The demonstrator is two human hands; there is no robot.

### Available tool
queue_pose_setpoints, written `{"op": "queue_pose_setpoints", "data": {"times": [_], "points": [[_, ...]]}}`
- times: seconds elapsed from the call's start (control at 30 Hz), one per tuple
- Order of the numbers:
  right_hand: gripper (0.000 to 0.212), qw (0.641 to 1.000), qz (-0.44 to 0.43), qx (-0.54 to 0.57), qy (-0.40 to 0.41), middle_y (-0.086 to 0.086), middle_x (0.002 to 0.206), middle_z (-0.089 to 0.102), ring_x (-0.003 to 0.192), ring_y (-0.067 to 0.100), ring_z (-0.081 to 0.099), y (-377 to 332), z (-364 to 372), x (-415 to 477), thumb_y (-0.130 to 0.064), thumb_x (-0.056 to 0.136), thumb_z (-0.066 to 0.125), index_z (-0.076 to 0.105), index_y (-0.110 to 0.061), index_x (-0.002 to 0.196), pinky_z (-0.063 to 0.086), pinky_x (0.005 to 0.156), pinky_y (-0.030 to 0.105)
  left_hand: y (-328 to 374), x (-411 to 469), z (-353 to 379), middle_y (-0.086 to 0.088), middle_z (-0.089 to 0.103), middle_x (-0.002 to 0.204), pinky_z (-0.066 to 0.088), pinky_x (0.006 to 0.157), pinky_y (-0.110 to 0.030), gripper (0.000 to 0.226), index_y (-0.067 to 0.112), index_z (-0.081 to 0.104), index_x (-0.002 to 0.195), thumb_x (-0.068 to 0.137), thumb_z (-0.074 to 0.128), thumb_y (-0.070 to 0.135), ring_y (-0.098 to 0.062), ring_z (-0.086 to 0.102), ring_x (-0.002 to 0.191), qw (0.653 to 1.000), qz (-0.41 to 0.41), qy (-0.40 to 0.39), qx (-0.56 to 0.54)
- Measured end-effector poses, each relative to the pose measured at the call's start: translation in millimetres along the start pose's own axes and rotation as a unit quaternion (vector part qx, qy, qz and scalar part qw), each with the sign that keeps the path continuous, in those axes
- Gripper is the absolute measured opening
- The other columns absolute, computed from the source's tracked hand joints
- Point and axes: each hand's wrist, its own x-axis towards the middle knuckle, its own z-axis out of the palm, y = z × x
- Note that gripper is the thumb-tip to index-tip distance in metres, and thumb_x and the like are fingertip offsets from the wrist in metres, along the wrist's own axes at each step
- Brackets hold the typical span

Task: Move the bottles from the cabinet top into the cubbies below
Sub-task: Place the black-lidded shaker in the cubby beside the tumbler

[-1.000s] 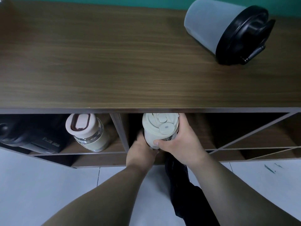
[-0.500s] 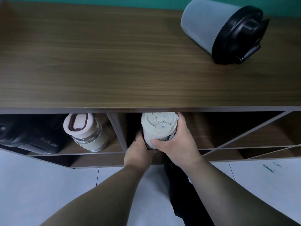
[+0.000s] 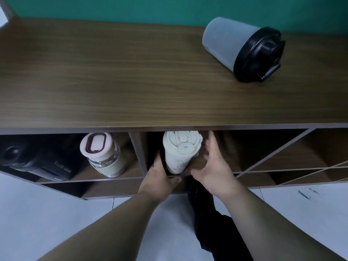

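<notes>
A cream tumbler [image 3: 178, 153] with a flip lid stands upright in the middle cubby, just under the cabinet top [image 3: 113, 81]. My left hand [image 3: 160, 178] sits low at its left side with fingers spread. My right hand [image 3: 212, 166] is open to its right, fingers apart and off the tumbler. On the cabinet top at the back right stands a frosted grey shaker bottle [image 3: 241, 48] with a black lid. In the left cubby stand a glass bottle [image 3: 103, 155] with a pink lid and a black sport bottle [image 3: 37, 159].
The cubby to the right of the tumbler has slanted dividers [image 3: 278, 157] and shows nothing inside. A teal wall [image 3: 131, 8] backs the cabinet. White floor tiles [image 3: 37, 213] and a dark trouser leg [image 3: 212, 223] lie below.
Both hands gripped the cream tumbler earlier. They have now let go and spread apart, and the tumbler stands by itself in the middle cubby.
</notes>
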Motion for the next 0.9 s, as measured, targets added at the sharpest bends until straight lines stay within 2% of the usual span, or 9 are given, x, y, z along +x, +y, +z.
{"op": "queue_pose_setpoints", "data": {"times": [0.13,0.23,0.3,0.4,0.5,0.57,0.63,0.73,0.9], "points": [[0.11,0.999,-0.004,0.023,0.029,-0.01,0.16,0.03,0.147,0.012,0.031,-7,-16,-22,-0.007,0.07,0.062,0.005,-0.037,0.158,0.029,0.121,0.038,4,-21,-19,-0.004,0.025,0.171,0.046,0.115,-0.046,0.119,0.032,-0.005,0.165,0.082,0.08,0.04,-0.031,0.054,0.14,0.997,-0.02,-0.073,-0.028],[0.083,0.993,-0.013,0.076,0.092,-0.011,0.151,0.044,0.132,0.003,0.047,-23,-23,-44,0.008,0.083,0.057,0.034,-0.032,0.152,0.037,0.113,0.026,20,-44,-33,-0.001,0.034,0.168,0.039,0.119,-0.037,0.11,0.02,-0.002,0.167,0.091,0.076,0.037,-0.022,0.046,0.145,0.996,0.005,-0.077,-0.05],[0.06,0.984,-0.029,0.086,0.154,-0.013,0.133,0.061,0.112,-0.008,0.057,-36,-24,-61,0.005,0.086,0.059,0.057,-0.032,0.133,0.043,0.091,0.008,34,-61,-41,0.003,0.046,0.159,0.038,0.119,-0.036,0.101,0.018,0.008,0.166,0.092,0.075,0.035,-0.02,0.049,0.142,0.993,0.015,-0.069,-0.092],[0.035,0.964,-0.077,0.111,0.228,-0.011,0.101,0.073,0.093,-0.004,0.066,-58,-27,-86,0.001,0.089,0.062,0.072,-0.031,0.099,0.047,0.077,0.008,51,-83,-52,0.009,0.061,0.139,0.048,0.112,-0.043,0.074,0.028,0.041,0.15,0.086,0.076,0.038,-0.02,0.062,0.122,0.984,0.028,-0.069,-0.163],[0.028,0.936,-0.134,0.143,0.292,-0.007,0.091,0.072,0.083,-0.001,0.066,-87,-37,-97,0.0,0.089,0.065,0.072,-0.027,0.094,0.049,0.077,0.015,60,-97,-62,0.013,0.059,0.132,0.048,0.105,-0.034,0.048,0.037,0.053,0.135,0.091,0.074,0.038,-0.015,0.06,0.114,0.988,0.068,-0.056,-0.13],[0.025,0.919,-0.157,0.148,0.33,-0.005,0.098,0.07,0.089,0.001,0.065,-107,-49,-93,-0.004,0.089,0.067,0.07,-0.025,0.102,0.051,0.081,0.019,64,-101,-68,0.012,0.064,0.123,0.047,0.102,-0.033,0.029,0.048,0.057,0.112,0.093,0.074,0.034,-0.012,0.059,0.102,0.986,0.094,-0.057,-0.126],[0.036,0.919,-0.158,0.105,0.346,-0.006,0.119,0.064,0.109,0.004,0.061,-124,-62,-80,-0.015,0.087,0.072,0.062,-0.03,0.118,0.049,0.093,0.025,65,-102,-72,0.013,0.066,0.117,0.047,0.099,-0.031,0.023,0.045,0.058,0.102,0.094,0.074,0.031,-0.01,0.059,0.094,0.984,0.112,-0.054,-0.126],[0.078,0.928,-0.112,0.047,0.353,-0.004,0.15,0.041,0.138,0.015,0.041,-144,-78,-47,-0.038,0.079,0.079,0.037,-0.03,0.145,0.035,0.108,0.032,64,-98,-78,0.012,0.068,0.115,0.048,0.091,-0.025,0.021,0.037,0.062,0.109,0.095,0.074,0.029,-0.012,0.065,0.093,0.982,0.121,-0.049,-0.133],[0.118,0.923,-0.039,0.075,0.375,0.006,0.164,0.024,0.146,0.029,0.036,-168,-91,5,-0.052,0.07,0.082,0.01,-0.023,0.159,0.033,0.111,0.042,59,-88,-80,0.01,0.072,0.104,0.052,0.094,-0.031,0.019,0.029,0.071,0.111,0.093,0.075,0.024,-0.024,0.07,0.099,0.975,0.122,-0.067,-0.174]]}}
